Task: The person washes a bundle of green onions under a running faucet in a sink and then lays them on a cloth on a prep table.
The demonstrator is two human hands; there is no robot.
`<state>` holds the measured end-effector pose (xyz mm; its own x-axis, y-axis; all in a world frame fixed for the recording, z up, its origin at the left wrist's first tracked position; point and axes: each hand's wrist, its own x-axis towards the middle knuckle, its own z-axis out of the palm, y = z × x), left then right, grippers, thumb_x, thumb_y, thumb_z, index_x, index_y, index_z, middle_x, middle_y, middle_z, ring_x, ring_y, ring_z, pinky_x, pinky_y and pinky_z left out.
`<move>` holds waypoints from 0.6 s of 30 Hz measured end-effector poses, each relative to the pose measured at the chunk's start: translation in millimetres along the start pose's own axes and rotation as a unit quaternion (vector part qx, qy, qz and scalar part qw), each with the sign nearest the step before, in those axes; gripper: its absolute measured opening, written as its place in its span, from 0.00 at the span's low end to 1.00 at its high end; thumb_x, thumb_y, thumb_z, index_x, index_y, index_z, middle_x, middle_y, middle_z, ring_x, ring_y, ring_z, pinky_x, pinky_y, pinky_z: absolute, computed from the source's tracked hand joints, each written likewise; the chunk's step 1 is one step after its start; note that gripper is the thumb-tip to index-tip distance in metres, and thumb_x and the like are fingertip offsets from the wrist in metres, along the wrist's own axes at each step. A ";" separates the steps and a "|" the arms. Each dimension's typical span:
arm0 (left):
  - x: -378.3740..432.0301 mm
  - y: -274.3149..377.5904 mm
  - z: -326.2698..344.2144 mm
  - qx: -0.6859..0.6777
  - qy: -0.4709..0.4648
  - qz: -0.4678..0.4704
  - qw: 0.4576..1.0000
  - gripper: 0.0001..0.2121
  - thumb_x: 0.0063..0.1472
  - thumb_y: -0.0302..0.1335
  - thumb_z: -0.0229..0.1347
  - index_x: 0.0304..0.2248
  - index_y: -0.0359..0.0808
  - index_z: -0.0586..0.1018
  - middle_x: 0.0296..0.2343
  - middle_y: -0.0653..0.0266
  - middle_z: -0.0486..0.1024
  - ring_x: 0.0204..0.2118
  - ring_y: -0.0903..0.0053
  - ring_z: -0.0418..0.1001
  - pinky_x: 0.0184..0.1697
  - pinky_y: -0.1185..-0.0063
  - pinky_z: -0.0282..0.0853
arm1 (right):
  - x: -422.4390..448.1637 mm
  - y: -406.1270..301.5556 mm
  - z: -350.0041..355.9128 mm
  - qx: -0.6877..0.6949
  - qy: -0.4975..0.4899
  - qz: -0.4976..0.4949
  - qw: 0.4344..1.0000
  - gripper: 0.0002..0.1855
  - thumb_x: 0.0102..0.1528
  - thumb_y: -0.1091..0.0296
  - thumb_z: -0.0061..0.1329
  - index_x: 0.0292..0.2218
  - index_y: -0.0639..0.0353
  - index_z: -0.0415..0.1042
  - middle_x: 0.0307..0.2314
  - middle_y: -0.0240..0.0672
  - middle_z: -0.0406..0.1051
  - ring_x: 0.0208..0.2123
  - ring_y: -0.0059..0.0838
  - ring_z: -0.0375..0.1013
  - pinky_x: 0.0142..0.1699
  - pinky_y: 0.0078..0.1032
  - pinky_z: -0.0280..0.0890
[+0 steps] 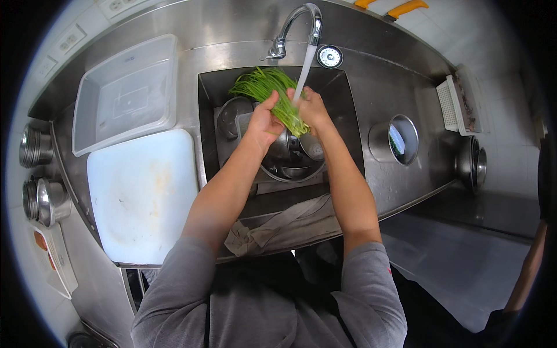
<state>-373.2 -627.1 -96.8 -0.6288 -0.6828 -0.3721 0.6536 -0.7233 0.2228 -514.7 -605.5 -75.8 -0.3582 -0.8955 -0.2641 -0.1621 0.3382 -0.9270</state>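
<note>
Both of my hands hold a bunch of long thin green stalks, likely garlic chives (267, 85), over a stainless steel sink (348, 143). My left hand (265, 119) supports the bunch from the left with the thumb raised. On the other side my right hand (311, 108) grips it close to the pale cut ends. Water runs from the chrome faucet (315, 26) onto my right hand and the stalks. Below the bunch, metal bowls (293, 172) and a strainer (235, 115) sit in the sink, partly hidden by my arms.
Left of the sink are a clear plastic tub (126, 93) and a white cutting board (143, 195). A steel pot (396, 139) and a drain strainer (330, 56) stand right. A cloth (283, 228) hangs along the front edge. Another person's arm (528, 265) shows at far right.
</note>
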 end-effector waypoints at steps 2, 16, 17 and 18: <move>-0.7 -0.9 -3.7 -0.006 -0.016 -0.005 1.000 0.16 0.66 0.37 0.53 0.47 0.35 0.74 0.42 0.60 0.76 0.44 0.68 0.75 0.52 0.67 0.68 | 3.1 11.5 -2.2 0.005 0.007 -0.027 1.000 0.20 0.60 0.57 0.52 0.43 0.67 0.73 0.31 0.38 0.75 0.31 0.27 0.75 0.34 0.27 0.70; -2.8 1.8 -2.8 -0.010 -0.008 -0.013 1.000 0.13 0.65 0.26 0.54 0.48 0.32 0.71 0.42 0.59 0.75 0.42 0.68 0.76 0.47 0.68 0.74 | -27.7 -6.2 -23.6 0.185 -0.081 0.055 0.978 0.20 0.52 0.74 0.59 0.46 0.68 0.72 0.33 0.37 0.77 0.33 0.26 0.76 0.38 0.25 0.71; -3.6 3.3 -3.5 0.007 -0.016 -0.001 1.000 0.13 0.64 0.25 0.54 0.48 0.32 0.71 0.42 0.58 0.75 0.42 0.68 0.76 0.47 0.68 0.74 | -29.9 -9.1 -20.5 0.174 -0.084 0.039 0.980 0.20 0.53 0.74 0.58 0.46 0.68 0.72 0.34 0.38 0.77 0.33 0.26 0.76 0.38 0.25 0.71; -4.1 4.4 -4.0 0.024 -0.024 0.011 0.999 0.13 0.64 0.24 0.54 0.48 0.31 0.72 0.42 0.58 0.75 0.43 0.67 0.76 0.48 0.67 0.74 | -32.5 -11.3 -16.1 0.163 -0.087 0.022 0.983 0.20 0.53 0.74 0.58 0.47 0.68 0.71 0.34 0.38 0.76 0.34 0.26 0.76 0.39 0.24 0.71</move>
<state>-366.0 -627.1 -97.9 -0.6342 -0.7022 -0.3235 0.6474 -0.7111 0.2742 -516.1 -575.5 -52.4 -0.1919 -0.9272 -0.3216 0.1632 0.2930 -0.9421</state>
